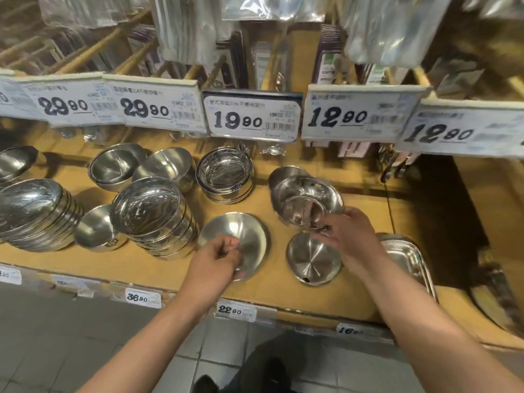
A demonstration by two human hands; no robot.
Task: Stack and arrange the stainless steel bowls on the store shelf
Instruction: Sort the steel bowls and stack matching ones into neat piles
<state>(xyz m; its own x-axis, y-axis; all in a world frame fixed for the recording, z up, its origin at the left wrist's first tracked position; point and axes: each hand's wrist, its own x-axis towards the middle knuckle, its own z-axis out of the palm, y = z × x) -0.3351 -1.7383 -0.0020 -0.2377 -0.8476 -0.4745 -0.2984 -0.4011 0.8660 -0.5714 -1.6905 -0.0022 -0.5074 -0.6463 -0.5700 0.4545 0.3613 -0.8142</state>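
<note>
On the left of the shelf [283,290], one tall stack of bowls [37,214] leans over, and a second stack [154,217] stands upright with a loose bowl [96,231] between them. Three more sit behind. My left hand [218,259] has its grip pinched on the rim of a shallow dish [241,234] lying flat. My right hand [344,234] grips the rim of a tilted bowl [306,199], above another dish [309,262]. I judge the work about half done: several singles need nesting.

Rectangular tray [408,258] partly hidden by right forearm; upper packets [380,26] blurred.
</note>
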